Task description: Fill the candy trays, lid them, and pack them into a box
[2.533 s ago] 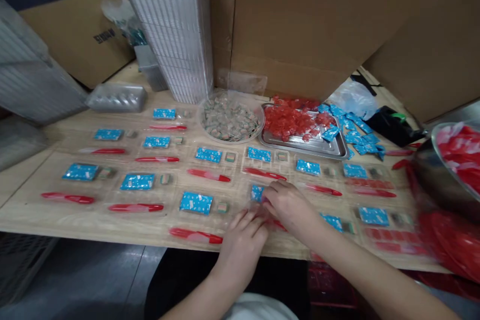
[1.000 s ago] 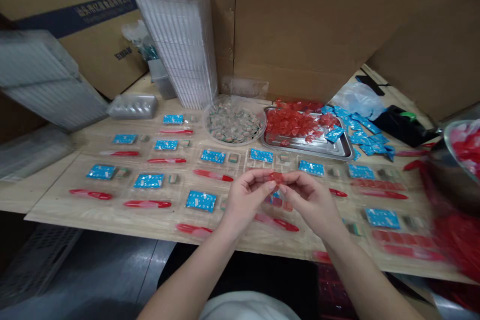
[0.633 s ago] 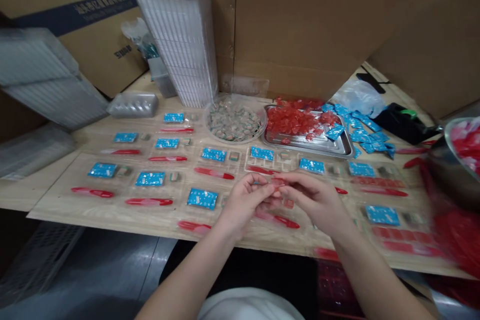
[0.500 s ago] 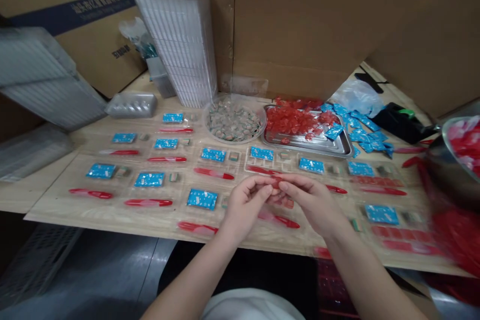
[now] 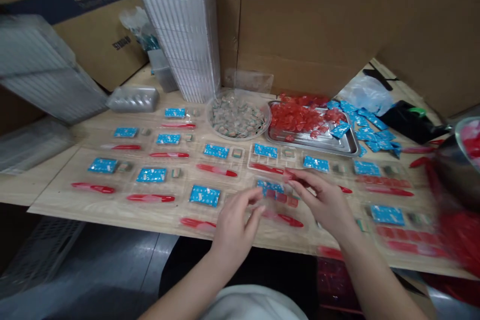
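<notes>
My right hand (image 5: 326,202) pinches a small red piece (image 5: 288,176) between thumb and fingertips, above the trays. Lower and to its left, my left hand (image 5: 236,222) is curled, thumb and forefinger close together. A pale, blurred bit shows at those fingertips, too unclear to name. Under and between the hands lies a clear plastic tray with a blue packet (image 5: 270,187), several red cubes (image 5: 282,197) and a red pen-shaped item (image 5: 288,220). Just behind it, another clear tray holds a blue packet (image 5: 265,150) and a red pen-shaped item (image 5: 267,168).
More filled trays stand in rows across the wooden table (image 5: 52,195). Behind them are a round tub (image 5: 207,122) of small wrapped pieces, a metal tray (image 5: 318,146) of red pieces and loose blue packets (image 5: 375,135). Stacked clear trays (image 5: 180,35) rise at the back; a metal bowl (image 5: 455,170) stands right.
My hands were together over one red piece; now they are apart. The right hand carries a red piece, and the left has drawn down and left. The view has shifted slightly.
</notes>
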Available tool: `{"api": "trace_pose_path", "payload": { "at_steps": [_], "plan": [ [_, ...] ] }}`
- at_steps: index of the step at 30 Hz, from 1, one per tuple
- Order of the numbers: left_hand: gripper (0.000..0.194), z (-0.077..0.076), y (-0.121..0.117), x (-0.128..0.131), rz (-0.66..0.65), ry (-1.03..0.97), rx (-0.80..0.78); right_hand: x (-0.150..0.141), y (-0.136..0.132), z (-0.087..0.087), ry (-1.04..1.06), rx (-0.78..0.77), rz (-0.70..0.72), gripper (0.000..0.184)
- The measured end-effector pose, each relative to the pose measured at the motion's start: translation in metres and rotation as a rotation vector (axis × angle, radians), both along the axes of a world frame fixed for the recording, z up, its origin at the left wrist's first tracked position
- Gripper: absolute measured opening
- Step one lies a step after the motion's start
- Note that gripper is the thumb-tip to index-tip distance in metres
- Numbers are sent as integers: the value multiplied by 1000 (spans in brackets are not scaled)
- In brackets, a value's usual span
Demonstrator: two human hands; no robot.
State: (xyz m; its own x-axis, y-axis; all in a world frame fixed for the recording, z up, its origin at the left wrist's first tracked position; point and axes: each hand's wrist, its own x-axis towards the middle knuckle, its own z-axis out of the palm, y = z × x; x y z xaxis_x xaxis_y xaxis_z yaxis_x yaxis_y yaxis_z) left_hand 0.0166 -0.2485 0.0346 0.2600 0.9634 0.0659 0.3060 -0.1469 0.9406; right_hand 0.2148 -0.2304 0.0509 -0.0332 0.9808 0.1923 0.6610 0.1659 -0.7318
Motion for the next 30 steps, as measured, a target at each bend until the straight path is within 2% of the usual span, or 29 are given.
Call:
{"api": "trace_pose_path", "payload": {
  "at_steps": [2,4,7,10,13,16,18,19,21,22,25,27,30],
  "plan": [
    [21,-6,-12,-9,-104,260,204,1,7,-1,-170,57,131,19],
    [19,-14,-18,-13,-202,423,306,-7,14,-4,-322,88,281,17],
    [19,-27,-20,-12,-241,523,377,-28,21,-10,-512,85,382,13],
    [16,-35,-18,-10,-227,524,417,-45,21,-15,-644,45,396,13],
    [14,-37,-18,-10,-206,498,417,-45,19,-16,-670,19,381,10],
    [17,-37,-19,-10,-184,467,407,-19,33,-12,-512,-3,343,17],
    [20,-37,-19,-10,-183,450,409,11,55,-9,-409,-31,163,22],
    [21,-37,-19,-10,-185,446,410,27,70,-8,-410,-42,2,21],
    [22,-37,-19,-9,-191,445,411,54,102,-9,-495,-80,-153,21],
    [21,-37,-19,-9,-192,447,409,63,117,-10,-518,-94,-155,19],
    [18,-34,-19,-8,-202,452,403,72,148,-18,-527,-128,-48,20],
    [19,-30,-17,-9,-194,434,397,69,154,-24,-509,-137,-13,20],
    [21,-17,-7,-8,-137,332,386,69,148,-30,-452,-140,-36,18]
  ]
}}
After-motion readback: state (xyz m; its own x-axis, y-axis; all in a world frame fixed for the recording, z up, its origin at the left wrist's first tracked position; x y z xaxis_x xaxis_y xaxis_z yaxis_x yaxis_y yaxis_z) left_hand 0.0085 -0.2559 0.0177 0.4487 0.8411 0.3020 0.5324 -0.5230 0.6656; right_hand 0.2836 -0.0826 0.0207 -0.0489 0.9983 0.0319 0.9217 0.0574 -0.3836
